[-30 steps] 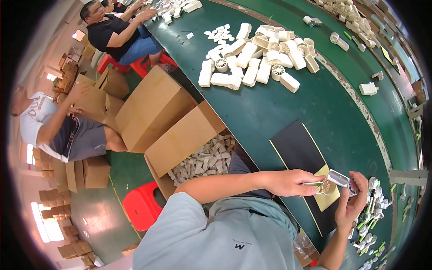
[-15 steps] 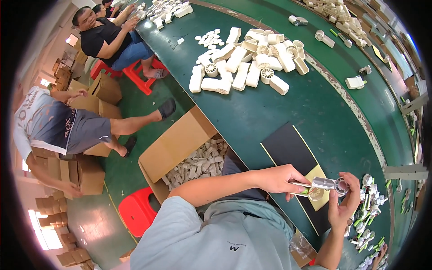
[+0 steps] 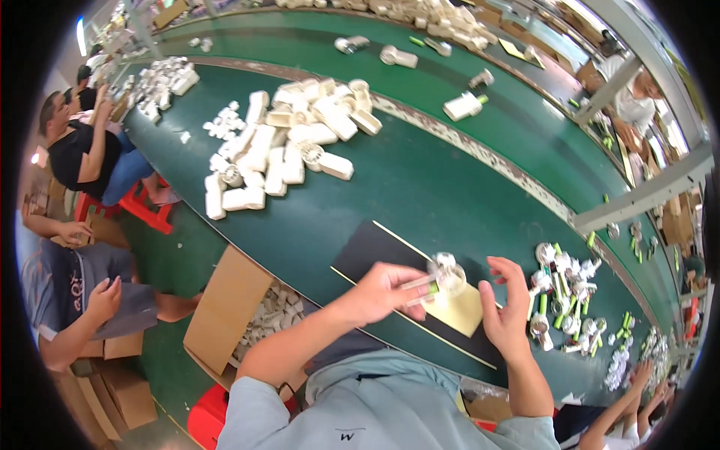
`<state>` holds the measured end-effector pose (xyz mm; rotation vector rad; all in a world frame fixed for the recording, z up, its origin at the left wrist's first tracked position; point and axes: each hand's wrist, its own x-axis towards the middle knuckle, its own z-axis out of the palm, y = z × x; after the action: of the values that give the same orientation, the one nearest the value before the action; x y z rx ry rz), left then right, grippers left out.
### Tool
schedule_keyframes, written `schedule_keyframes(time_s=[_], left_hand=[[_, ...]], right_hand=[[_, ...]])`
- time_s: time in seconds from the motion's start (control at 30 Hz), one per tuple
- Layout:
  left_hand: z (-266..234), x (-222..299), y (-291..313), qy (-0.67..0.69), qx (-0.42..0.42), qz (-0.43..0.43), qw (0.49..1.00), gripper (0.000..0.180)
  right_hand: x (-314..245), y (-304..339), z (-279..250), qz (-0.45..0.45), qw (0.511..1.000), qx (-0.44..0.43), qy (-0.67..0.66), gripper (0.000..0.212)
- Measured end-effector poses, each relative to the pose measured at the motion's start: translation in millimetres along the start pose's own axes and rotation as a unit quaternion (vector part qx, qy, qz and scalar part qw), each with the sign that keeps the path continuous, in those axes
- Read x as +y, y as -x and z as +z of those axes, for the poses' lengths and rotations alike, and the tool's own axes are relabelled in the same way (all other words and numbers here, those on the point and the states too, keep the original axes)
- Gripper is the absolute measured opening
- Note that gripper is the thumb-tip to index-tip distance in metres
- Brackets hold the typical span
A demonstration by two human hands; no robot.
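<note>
Left hand [image 3: 384,291] grips 1 fan [image 3: 452,279]; right hand [image 3: 507,313], fingers loose, holds nothing near the mat's [image 3: 367,247] edge, bare tabletop [image 3: 480,217] beyond.

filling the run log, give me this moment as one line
left hand: holds pale part | right hand: open, empty | below: yellow sheet on black mat | table: cream housings, green-white parts

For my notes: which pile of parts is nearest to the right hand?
The green-and-white pile just right of the right hand; the big cream pile lies farther left, similar green-and-white parts farther right.
</note>
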<state>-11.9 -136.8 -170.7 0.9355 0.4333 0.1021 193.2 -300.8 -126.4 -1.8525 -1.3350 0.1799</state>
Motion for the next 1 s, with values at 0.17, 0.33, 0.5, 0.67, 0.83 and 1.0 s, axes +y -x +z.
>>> schedule_keyframes(time_s=[0.17, 0.33, 0.5, 0.67, 0.83, 1.0], left_hand=[[-8.7, 5.2, -33.9, -0.01, 0.042, 0.118, 0.992, 0.038], [-9.8, -6.3, -41.8, -0.056, 0.054, 0.176, 0.981, 0.038], [-9.9, -10.3, -41.3, -0.109, 0.072, 0.176, 0.976, 0.036], [-6.4, -11.7, -40.4, -0.165, 0.105, 0.211, 0.958, 0.028], [-6.3, -13.2, -39.0, -0.16, 0.112, 0.228, 0.954, 0.031], [-10.1, -16.8, -34.1, -0.223, 0.118, 0.242, 0.937, 0.032]], right_hand=[[-10.4, 31.6, 4.5, -0.028, 0.993, -0.114, 0.032, 0.028], [-12.8, 38.6, 17.0, -0.034, 0.981, -0.184, 0.056, 0.028], [-28.8, 28.8, 42.7, -0.036, 0.981, -0.184, 0.041, 0.027], [-30.0, 24.8, 51.8, -0.025, 0.98, -0.193, 0.047, 0.024], [-24.5, 26.8, 38.8, -0.04, 0.971, -0.23, -0.052, 0.019], [-35.1, 25.5, 41.0, -0.1, 0.969, -0.224, -0.005, 0.021]])
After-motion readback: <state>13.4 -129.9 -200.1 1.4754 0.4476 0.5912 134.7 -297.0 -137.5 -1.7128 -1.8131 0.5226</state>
